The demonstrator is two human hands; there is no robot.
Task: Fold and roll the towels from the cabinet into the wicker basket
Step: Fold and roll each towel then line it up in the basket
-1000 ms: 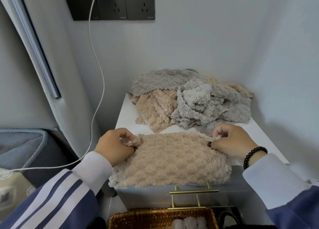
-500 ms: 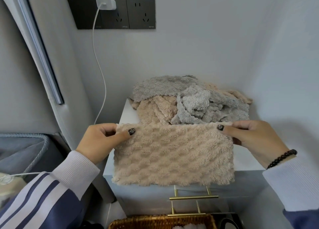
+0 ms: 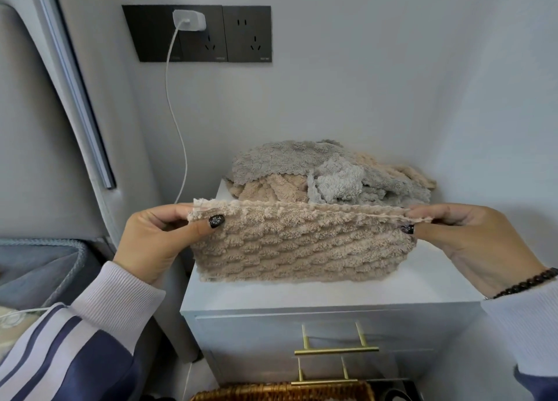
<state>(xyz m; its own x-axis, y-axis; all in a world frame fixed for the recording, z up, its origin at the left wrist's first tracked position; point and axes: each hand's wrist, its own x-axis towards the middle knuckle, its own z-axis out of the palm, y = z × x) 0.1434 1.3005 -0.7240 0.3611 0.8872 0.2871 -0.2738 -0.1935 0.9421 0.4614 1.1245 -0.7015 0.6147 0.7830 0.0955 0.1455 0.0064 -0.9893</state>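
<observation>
**Beige towel held taut above the cabinet top**

Beige towel [image 3: 302, 243] — a thick, ridged one — hangs doubled over between two hands, its folded upper edge stretched level and its lower edge brushing the white top of the cabinet [image 3: 332, 295]. The left hand [image 3: 157, 243] pinches the left corner, thumb laid across the front of the cloth with a dark painted nail showing, the fingers tucked behind. The right hand [image 3: 471, 243] pinches the opposite corner the same way, thumb in front, fingers behind; a dark beaded bracelet [image 3: 531, 283] sits at that wrist.

Behind the held towel, toward the wall, a loose heap of towels [image 3: 329, 174] lies on the cabinet — grey ones tumbled over beige ones, unfolded. The cabinet's front shows two brass handles [image 3: 335, 350], one above the other. Below them, at the very bottom of the view, the rim of the wicker basket [image 3: 280, 393] peeks in; what it holds I cannot tell.

On the wall above, a white charger [image 3: 189, 20] is plugged into a black socket panel [image 3: 247, 33], its cable [image 3: 173, 113] trailing down to the left of the cabinet.
</observation>
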